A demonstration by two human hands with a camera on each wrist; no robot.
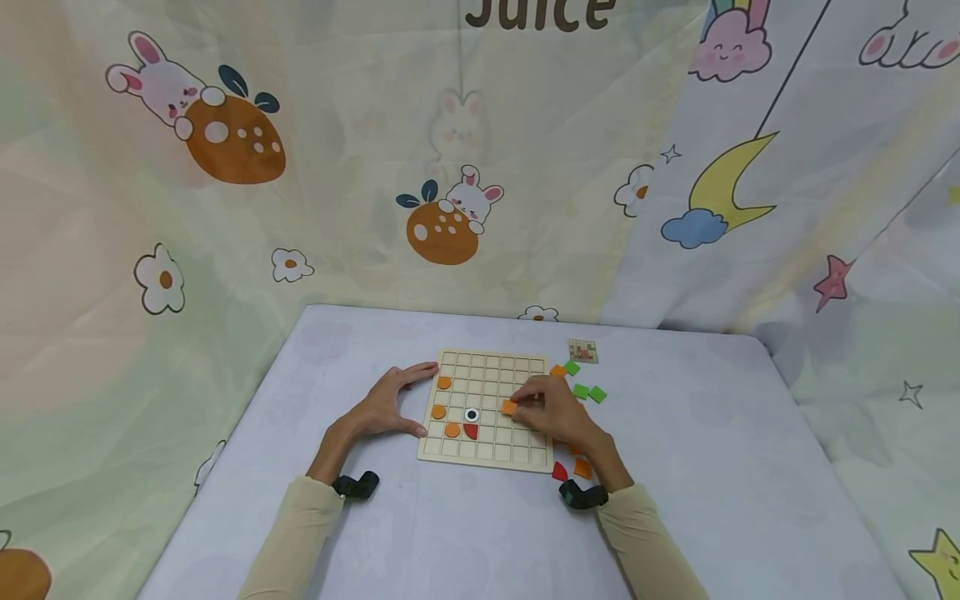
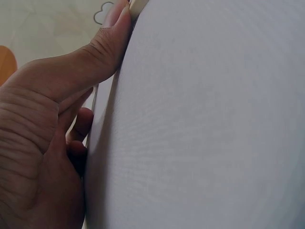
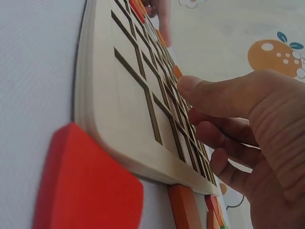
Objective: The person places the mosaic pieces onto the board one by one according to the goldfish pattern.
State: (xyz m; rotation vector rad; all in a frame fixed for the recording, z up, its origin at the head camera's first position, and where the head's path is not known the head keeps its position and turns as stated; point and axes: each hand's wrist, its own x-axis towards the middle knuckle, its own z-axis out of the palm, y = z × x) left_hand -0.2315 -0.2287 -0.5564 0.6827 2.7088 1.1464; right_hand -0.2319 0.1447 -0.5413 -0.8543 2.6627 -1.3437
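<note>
A wooden grid board [image 1: 487, 452] lies flat on the white table. My left hand [image 1: 381, 408] touches its left edge, thumb near the front corner and fingertips farther back, spread apart. Over the right half of the board, my right hand [image 1: 558, 412] pinches an orange square tile [image 1: 508, 407] between thumb and fingers. In the right wrist view only a sliver of that orange tile [image 3: 177, 71] shows past the thumb. On the board's left part sit orange round pieces [image 1: 445, 383], a white disc with a black dot [image 1: 472, 415] and a red quarter-round piece [image 1: 471, 432].
Right of the board lie several green tiles [image 1: 597, 394], orange pieces [image 1: 582, 468] and a red piece [image 1: 559, 472], some partly hidden by the right hand. A small patterned card [image 1: 582, 351] lies beyond the board's back right corner. A printed cloth [image 1: 360, 167] hangs behind the table.
</note>
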